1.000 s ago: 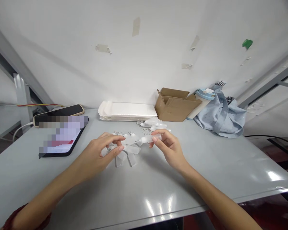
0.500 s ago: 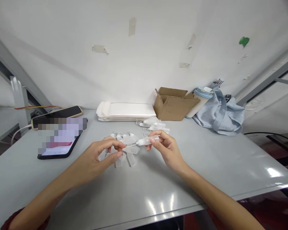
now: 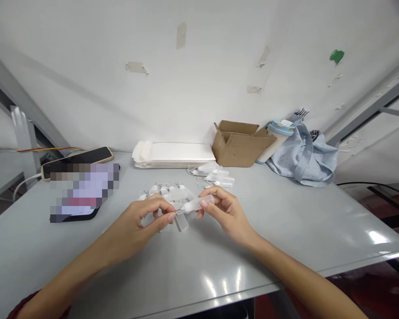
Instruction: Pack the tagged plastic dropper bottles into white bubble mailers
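In my right hand [image 3: 224,210] I hold a translucent white plastic tube [image 3: 198,203] between thumb and fingers, its narrow end pointing left. Thumb and forefinger of my left hand [image 3: 149,215] pinch a thin cord or wire at that narrow end. Below and behind the hands lies a loose pile of similar translucent tubes [image 3: 182,221], partly hidden by my left hand. Farther back, a second small group of tubes [image 3: 224,180] with thin grey cords rests on the table.
Flat white sleeves [image 3: 182,153] are stacked against the wall, beside an open cardboard box [image 3: 237,150]. A blue-lidded cup [image 3: 269,148] and a light-blue cloth bag [image 3: 302,159] stand at right. Two phones, one dark [image 3: 78,161] and one lit [image 3: 89,195], lie at left on the grey table [image 3: 186,274].
The tube in my right hand has moved slightly left and down, its narrow end now closer to my left fingertips. The rest of the table has stayed the same.
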`<state>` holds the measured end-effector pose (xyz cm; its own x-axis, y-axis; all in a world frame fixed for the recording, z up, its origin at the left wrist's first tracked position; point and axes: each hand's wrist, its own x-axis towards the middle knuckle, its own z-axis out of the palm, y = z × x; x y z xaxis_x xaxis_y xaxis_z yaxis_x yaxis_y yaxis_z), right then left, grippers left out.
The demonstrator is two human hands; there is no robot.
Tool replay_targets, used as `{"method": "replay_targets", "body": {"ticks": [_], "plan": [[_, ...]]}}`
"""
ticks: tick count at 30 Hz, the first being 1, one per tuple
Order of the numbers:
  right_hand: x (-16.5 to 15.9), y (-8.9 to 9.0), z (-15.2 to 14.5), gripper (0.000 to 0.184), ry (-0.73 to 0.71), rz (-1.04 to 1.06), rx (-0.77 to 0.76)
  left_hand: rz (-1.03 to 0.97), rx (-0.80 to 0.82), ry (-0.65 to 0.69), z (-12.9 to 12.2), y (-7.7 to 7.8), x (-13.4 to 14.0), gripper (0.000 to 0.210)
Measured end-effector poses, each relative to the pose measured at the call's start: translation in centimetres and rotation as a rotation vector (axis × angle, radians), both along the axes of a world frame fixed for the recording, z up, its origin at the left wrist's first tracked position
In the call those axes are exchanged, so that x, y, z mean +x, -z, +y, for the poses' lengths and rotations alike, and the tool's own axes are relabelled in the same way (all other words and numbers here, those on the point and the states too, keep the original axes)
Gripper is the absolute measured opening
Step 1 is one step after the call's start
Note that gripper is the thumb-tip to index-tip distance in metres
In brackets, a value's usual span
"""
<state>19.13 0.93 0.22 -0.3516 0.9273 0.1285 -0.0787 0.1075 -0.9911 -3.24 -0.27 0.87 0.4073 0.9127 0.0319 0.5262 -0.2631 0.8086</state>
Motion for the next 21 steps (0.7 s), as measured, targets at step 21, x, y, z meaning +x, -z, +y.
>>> {"method": "replay_targets", "body": {"ticks": [21], "plan": [[0.24, 0.04, 0.17, 0.016, -0.009, -0.057, 0.027, 0.008, 0.022, 0.001, 0.03, -0.09, 0.06, 0.024]]}}
